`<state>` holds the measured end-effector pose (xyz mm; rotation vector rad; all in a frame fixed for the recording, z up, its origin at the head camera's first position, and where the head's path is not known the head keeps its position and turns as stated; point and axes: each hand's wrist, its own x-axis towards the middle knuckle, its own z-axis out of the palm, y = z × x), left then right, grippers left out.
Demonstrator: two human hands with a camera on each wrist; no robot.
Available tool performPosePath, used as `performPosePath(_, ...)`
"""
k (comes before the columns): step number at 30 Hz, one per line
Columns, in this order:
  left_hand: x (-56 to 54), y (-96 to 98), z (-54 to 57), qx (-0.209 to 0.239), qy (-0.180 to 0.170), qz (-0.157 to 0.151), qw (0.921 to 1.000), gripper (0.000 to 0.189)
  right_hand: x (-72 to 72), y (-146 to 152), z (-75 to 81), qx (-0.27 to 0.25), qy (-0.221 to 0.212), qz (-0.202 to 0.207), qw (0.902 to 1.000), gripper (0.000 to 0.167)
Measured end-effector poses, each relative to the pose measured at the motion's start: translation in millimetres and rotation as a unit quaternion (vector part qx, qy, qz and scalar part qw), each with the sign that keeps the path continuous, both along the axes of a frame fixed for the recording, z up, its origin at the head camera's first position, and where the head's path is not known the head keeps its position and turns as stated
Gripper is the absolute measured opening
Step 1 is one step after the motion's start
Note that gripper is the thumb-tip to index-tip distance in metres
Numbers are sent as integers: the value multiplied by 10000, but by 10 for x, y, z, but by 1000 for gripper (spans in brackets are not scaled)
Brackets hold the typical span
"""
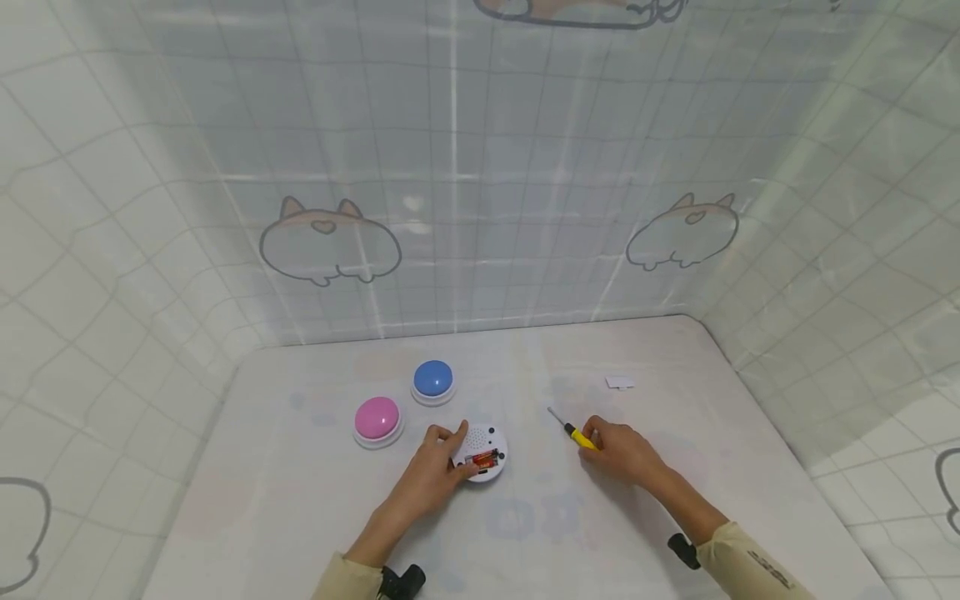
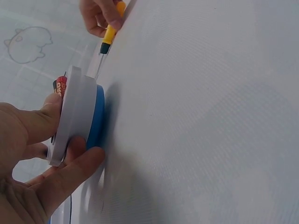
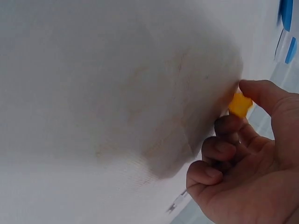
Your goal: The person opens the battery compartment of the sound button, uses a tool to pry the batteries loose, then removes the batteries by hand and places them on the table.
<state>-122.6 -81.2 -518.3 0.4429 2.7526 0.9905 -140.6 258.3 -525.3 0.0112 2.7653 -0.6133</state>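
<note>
My left hand [image 1: 431, 471] grips the edge of a round white push-button buzzer [image 1: 492, 437], which is turned upside down. Its blue dome [image 2: 98, 116] faces the tabletop in the left wrist view. On the upturned back, the battery compartment lies open, with red-and-black batteries [image 1: 483, 460] in it, beside speaker holes. The left thumb presses near the batteries. To the right, my right hand [image 1: 626, 452] pinches the yellow handle of a screwdriver [image 1: 579, 436] between thumb and fingers. Its thin metal shaft points up and left, away from the buzzer. In the right wrist view only the handle's end [image 3: 240, 105] shows.
A pink-domed buzzer [image 1: 377, 418] and a blue-domed buzzer [image 1: 433, 379] stand upright behind the left hand. A small white cover [image 1: 619, 382] lies beyond the right hand. Grid-patterned curtains [image 1: 517, 250] enclose the white tabletop [image 1: 300, 500] at the back and sides.
</note>
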Motion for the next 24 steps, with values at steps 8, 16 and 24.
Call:
performPosePath(8,17,5,7,81,19,12,10000,72,2,-13,-1,-170,-322,-153,9992,30)
performPosePath(16,20,-1,-5,104,35,13,9999,71,14,-37,4,-91,-345,-187,9992,33)
performPosePath(24,13,-18,-16,146,38,-63,9999,74,-15,-55,65,16,205,38,9998,37)
